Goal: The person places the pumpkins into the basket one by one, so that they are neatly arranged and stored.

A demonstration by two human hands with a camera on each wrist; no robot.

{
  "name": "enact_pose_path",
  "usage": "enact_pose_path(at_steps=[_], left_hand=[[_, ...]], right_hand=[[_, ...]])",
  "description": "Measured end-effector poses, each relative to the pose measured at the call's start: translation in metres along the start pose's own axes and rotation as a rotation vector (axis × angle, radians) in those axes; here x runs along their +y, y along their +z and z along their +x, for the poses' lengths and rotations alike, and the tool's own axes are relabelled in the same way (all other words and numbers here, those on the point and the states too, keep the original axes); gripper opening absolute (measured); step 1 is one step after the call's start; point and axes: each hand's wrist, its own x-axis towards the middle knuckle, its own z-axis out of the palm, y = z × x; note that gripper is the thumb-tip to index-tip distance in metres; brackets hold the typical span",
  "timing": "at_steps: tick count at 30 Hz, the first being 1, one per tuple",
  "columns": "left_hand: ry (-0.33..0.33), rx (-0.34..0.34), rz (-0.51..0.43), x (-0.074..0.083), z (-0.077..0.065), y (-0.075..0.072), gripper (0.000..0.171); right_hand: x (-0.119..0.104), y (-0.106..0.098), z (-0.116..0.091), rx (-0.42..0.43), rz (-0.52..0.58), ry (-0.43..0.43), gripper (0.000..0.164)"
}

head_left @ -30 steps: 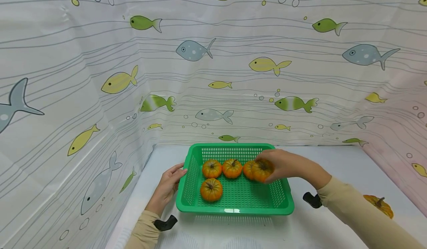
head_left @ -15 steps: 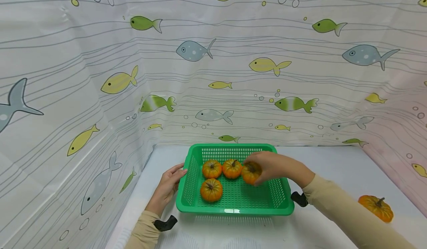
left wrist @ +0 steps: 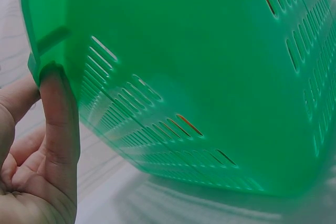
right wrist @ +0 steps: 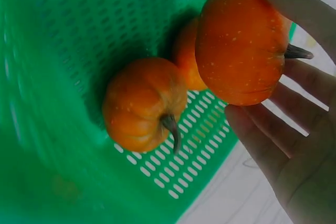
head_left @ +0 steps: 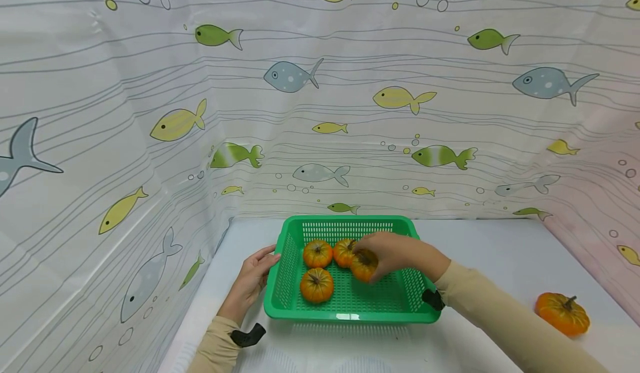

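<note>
In the head view my right hand (head_left: pixel 392 253) grips a small orange pumpkin (head_left: pixel 364 265) above the floor of a green plastic basket (head_left: pixel 350 316). The right wrist view shows the fingers round this pumpkin (right wrist: pixel 241 45), its stem toward the palm. Below it, another pumpkin (right wrist: pixel 144 106) lies in the basket, with one more pumpkin (right wrist: pixel 186 56) partly hidden behind the held one. My left hand (head_left: pixel 254 277) holds the basket's left rim; up close, the fingers (left wrist: pixel 60 114) pinch that edge.
At the basket's left lie a back pumpkin (head_left: pixel 317 253) and a front pumpkin (head_left: pixel 317 286), near a half-covered pumpkin (head_left: pixel 343 252). One pumpkin (head_left: pixel 562 313) sits on the white table (head_left: pixel 480 250), right of the basket. A fish-patterned curtain (head_left: pixel 350 106) stands behind and at both sides.
My right hand has moved left across the basket with its pumpkin, now partly covering the middle back pumpkin. The forearm uncovers more of the pumpkin on the table. The left hand stays put.
</note>
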Motion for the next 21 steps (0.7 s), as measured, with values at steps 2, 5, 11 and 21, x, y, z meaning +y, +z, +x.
enact_pose_path(at_steps=[2,5,11,21], left_hand=[[0.002,0.000,0.001,0.000,0.000,0.000,0.058],[0.006,0.007,-0.003,0.000,-0.001,0.000,0.056],[0.011,0.007,0.005,0.000,0.000,0.001,0.057],[-0.015,0.002,0.000,0.001,0.000,0.000,0.056]], right_hand=[[-0.001,0.003,0.003,-0.011,-0.011,0.002,0.067],[-0.003,0.007,0.008,-0.022,-0.029,0.005,0.066],[-0.006,0.013,0.017,-0.046,-0.022,0.012,0.064],[-0.015,0.022,0.029,-0.078,-0.056,0.002,0.062]])
